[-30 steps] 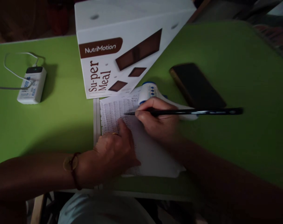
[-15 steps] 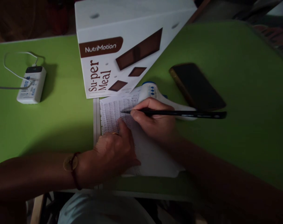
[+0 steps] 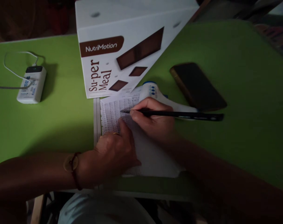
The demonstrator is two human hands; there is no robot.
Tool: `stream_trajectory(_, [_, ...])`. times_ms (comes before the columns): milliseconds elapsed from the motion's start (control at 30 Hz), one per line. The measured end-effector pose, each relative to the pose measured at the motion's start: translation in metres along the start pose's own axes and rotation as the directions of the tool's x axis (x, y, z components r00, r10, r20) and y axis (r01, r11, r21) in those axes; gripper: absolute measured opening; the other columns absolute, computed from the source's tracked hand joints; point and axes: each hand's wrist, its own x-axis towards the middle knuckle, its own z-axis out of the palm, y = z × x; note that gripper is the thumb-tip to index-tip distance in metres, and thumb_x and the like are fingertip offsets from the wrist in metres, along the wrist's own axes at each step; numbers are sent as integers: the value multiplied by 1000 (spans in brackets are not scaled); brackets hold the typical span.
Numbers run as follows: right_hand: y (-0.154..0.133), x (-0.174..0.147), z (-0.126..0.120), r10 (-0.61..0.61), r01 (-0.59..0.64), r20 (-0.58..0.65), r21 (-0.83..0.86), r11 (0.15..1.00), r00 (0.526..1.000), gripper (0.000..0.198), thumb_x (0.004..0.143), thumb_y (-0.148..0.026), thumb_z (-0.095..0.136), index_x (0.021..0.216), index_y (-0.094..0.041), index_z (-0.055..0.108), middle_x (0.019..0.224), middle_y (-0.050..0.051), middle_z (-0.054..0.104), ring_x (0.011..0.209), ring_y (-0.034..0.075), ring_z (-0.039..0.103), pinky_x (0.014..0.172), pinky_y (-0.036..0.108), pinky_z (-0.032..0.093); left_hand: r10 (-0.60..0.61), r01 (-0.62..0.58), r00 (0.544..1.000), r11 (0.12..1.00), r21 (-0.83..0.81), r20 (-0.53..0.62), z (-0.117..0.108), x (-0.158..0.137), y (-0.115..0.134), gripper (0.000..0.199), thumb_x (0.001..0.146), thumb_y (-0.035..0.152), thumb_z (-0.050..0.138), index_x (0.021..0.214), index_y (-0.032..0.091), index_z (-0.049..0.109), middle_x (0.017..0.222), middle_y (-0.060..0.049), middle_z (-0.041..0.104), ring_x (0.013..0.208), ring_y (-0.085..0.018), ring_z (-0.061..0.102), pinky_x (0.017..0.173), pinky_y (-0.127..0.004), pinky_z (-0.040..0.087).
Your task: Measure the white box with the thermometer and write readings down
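Note:
My right hand [image 3: 155, 119] is closed around a long black pencil [image 3: 192, 115]. The pencil's tip touches or hovers just over a sheet of paper [image 3: 155, 155] covered with rows of small handwriting at its upper left; contact I cannot tell. Lower on the same sheet rests my left hand [image 3: 118, 149], its index finger stretched toward the written rows and its thumb held out, the other fingers partly curled and holding nothing. Behind my right hand lies a white handled device [image 3: 148, 90] with blue dots, partly covered by that hand.
A large white NutriMotion box [image 3: 104, 28] stands on the green table [image 3: 69, 124] beyond the paper. To the right lies a dark phone [image 3: 198, 85]. At the left is a white power bank [image 3: 31, 85] with a cable [image 3: 9, 87] plugged in.
The pencil's back end has shifted slightly left and down, its tip staying by the writing. My left hand stays in place.

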Motion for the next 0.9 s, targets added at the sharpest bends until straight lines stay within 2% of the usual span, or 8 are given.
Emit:
stream_trajectory(200, [-4,1,-1,-19,17,18,67,998,1000,14,82,-19,70,74,-29,64,63,-4,65,55,17,57,53,31,49,-16,17,1000,999,-42,22,0,0,1,96,109,73,63,155,-11,64,150,-47,65,59,-19,69,46,-32,38])
stream_trajectory(333, [-1,1,-1,-3,3,8,35,999,1000,15,82,-20,71,73,-29,65,62,-3,65,55,18,58,54,33,49,-33,33,999,999,-42,10,2,-1,2,95,110,71,63,156,-12,63,150,-48,65,61,-18,69,48,-31,41])
stream_trajectory(467, [1,-1,1,30,-31,-40,-13,999,999,13,82,-22,71,74,-29,65,64,-2,66,58,18,60,55,33,50,-18,18,1000,999,-30,18,1,-1,1,99,111,72,60,156,-15,60,149,-49,64,59,-18,69,46,-31,38])
stream_trajectory(633, [-1,-1,3,3,-4,-52,-13,1000,999,15,83,-23,73,75,-28,62,62,-4,61,55,17,57,54,31,49,-14,16,999,999,-38,45,-3,0,-1,95,111,72,59,158,-11,62,147,-47,67,60,-19,70,46,-31,38])
stream_trajectory(900, [-1,1,1,41,-42,-49,-22,999,998,14,81,-26,72,72,-29,63,62,-2,65,55,18,56,53,32,49,-42,41,999,999,-25,-12,2,-3,2,95,111,73,60,152,-12,66,145,-45,70,60,-17,68,47,-31,39])
